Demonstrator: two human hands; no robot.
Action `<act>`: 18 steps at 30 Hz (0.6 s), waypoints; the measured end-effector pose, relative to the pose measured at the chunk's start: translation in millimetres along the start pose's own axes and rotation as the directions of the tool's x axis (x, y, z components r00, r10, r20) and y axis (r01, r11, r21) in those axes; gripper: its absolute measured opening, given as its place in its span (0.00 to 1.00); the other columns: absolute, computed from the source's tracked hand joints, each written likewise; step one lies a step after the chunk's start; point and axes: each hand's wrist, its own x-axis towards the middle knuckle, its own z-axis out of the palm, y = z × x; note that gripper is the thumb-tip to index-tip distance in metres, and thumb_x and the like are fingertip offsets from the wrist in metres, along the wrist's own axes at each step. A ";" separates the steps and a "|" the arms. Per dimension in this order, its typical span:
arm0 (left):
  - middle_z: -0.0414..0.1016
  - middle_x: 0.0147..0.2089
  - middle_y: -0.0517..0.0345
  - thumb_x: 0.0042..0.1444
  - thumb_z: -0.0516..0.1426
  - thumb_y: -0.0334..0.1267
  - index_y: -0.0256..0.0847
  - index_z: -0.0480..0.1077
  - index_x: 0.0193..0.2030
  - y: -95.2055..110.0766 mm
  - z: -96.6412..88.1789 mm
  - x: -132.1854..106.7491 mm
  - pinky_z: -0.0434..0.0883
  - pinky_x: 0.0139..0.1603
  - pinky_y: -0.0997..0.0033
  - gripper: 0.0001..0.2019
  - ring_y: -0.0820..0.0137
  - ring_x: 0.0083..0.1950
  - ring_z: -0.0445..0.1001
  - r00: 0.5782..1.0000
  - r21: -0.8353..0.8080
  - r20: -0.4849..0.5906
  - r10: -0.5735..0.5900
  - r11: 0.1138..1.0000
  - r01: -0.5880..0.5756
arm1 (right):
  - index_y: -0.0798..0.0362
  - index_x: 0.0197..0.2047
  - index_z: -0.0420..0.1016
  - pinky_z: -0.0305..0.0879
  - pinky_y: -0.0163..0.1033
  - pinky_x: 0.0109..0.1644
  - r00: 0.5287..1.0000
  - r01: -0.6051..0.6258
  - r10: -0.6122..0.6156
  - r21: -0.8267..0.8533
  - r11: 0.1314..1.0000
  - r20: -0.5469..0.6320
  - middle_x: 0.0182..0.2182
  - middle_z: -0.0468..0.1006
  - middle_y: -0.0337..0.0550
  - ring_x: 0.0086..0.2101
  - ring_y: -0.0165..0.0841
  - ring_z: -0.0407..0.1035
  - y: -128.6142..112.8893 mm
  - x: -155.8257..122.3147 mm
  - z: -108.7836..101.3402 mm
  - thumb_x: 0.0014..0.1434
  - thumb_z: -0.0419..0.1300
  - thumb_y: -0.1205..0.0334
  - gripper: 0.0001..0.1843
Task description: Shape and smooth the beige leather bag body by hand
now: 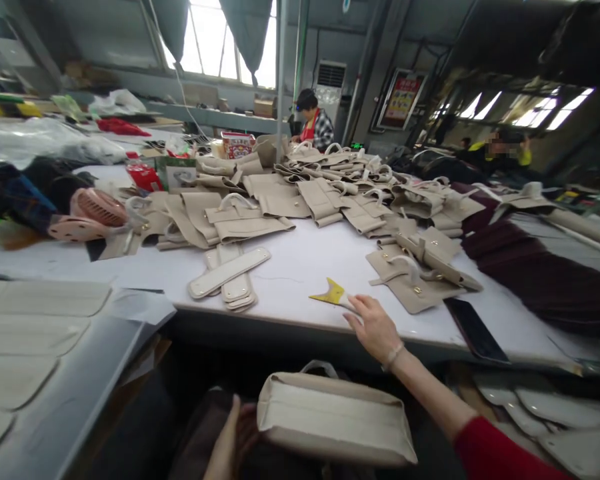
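Note:
On the table's front edge, my right hand (377,330) has its fingers closed around the pale handle of a small scraper-like tool (334,292) with a yellow, notched, forked blade. Below the table, a beige handbag (335,417) rests on my lap, tipped so its pale base faces me and its handle points away. My left hand (230,437) is at the bag's left end, thumb raised and apart from the fingers, which lie in shadow against the bag. A small stack of beige strips with rounded ends (233,277) lies left of the tool.
Many beige bag pieces (280,197) with handles cover the table behind. A dark phone (475,330) and dark folded material (535,273) lie right; a pink fan (95,210) stands left. Flat panels (35,337) lie near left. A person (315,123) sits across the table.

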 end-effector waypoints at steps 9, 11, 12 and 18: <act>0.71 0.60 0.49 0.61 0.47 0.61 0.41 0.72 0.52 138.6 43.0 -33.9 0.55 0.69 0.53 0.28 0.55 0.65 0.63 0.638 0.270 0.554 0.534 0.609 -0.745 | 0.58 0.45 0.73 0.62 0.53 0.56 0.942 -0.309 0.274 0.181 0.934 0.195 0.46 0.74 0.48 0.52 0.41 0.65 37.9 20.7 38.5 0.62 0.59 0.63 0.10; 0.70 0.61 0.50 0.62 0.46 0.60 0.43 0.71 0.55 153.2 75.7 -37.7 0.53 0.69 0.55 0.28 0.56 0.65 0.63 0.546 0.299 0.719 0.430 0.518 -0.802 | 0.57 0.45 0.73 0.62 0.52 0.57 0.888 -0.457 0.419 0.272 0.847 0.189 0.48 0.73 0.47 0.52 0.40 0.65 53.7 -6.4 22.6 0.60 0.59 0.64 0.10; 0.71 0.61 0.51 0.61 0.46 0.61 0.43 0.71 0.55 156.7 93.3 -40.3 0.55 0.69 0.56 0.29 0.57 0.64 0.65 0.503 0.306 0.795 0.338 0.492 -0.815 | 0.57 0.45 0.72 0.63 0.51 0.55 0.842 -0.539 0.508 0.321 0.779 0.183 0.47 0.74 0.47 0.50 0.39 0.67 60.9 -25.7 14.0 0.60 0.60 0.64 0.10; 0.75 0.56 0.51 0.62 0.46 0.61 0.46 0.69 0.59 129.2 202.5 -54.7 0.64 0.61 0.58 0.28 0.60 0.58 0.72 0.209 0.275 0.960 -0.188 0.472 -0.837 | 0.58 0.28 0.70 0.68 0.39 0.28 0.288 -0.772 0.883 0.635 -0.014 0.371 0.20 0.73 0.44 0.22 0.33 0.68 26.7 -174.4 5.7 0.59 0.55 0.50 0.19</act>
